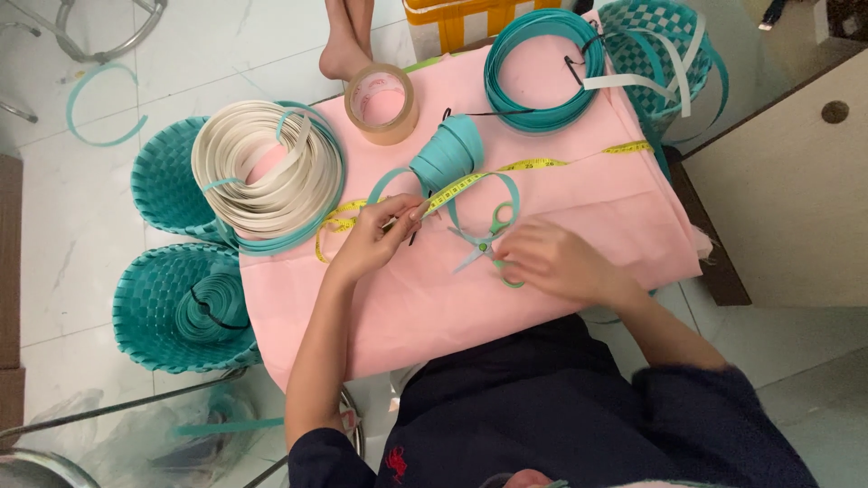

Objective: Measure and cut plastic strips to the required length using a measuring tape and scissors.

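Left hand (375, 237) has its fingertips pinched together on the yellow measuring tape (470, 181), pressing it against a teal plastic strip (502, 185) that loops up off the table. Right hand (553, 262) is lying over the handle end of the teal-handled scissors (484, 242), fingers curled loosely around the loops, though I can't tell if they're actually through them. The blades sit slightly apart and point toward the left hand.

All this is on a pink cloth (579, 208) spread over the table. The tape trails off to the right across the cloth and curls back to the left under the left hand. Just above the hands there's a small teal roll of strip (448, 152), and beside it a roll of brown packing tape (382, 104). Left of that sits a big coil of cream strip (267, 167), and at the top a teal coil (541, 77). Woven teal baskets (158, 307) stand on the floor to the left.
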